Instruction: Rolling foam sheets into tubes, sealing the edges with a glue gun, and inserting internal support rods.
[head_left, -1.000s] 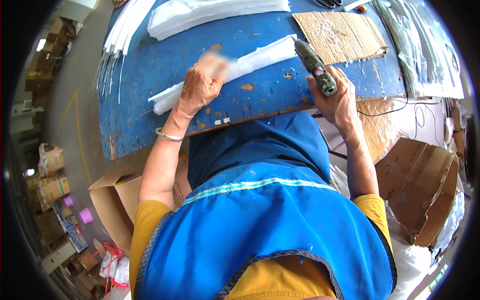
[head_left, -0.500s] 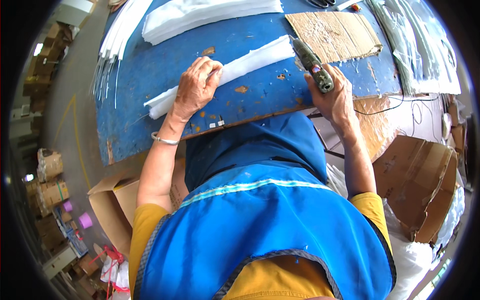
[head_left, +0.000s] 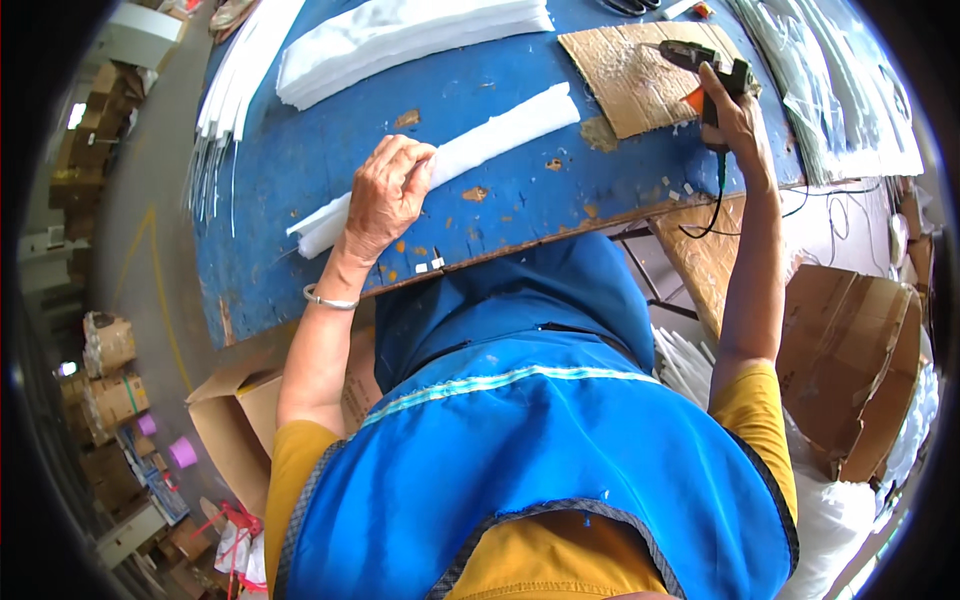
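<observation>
left hand: flat, palm down | right hand: fisted grip

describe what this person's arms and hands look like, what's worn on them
Both forearms are bare below short yellow sleeves, under a blue apron. The left hand has a thin silver bangle at the wrist. The right hand wears no glove or jewellery.

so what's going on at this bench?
A person in a blue apron works at a worn blue table. The left hand presses flat on a long folded white strip. The right hand grips a glue gun, its nozzle over a cardboard sheet away from the strip. A stack of similar white pieces lies further back.
</observation>
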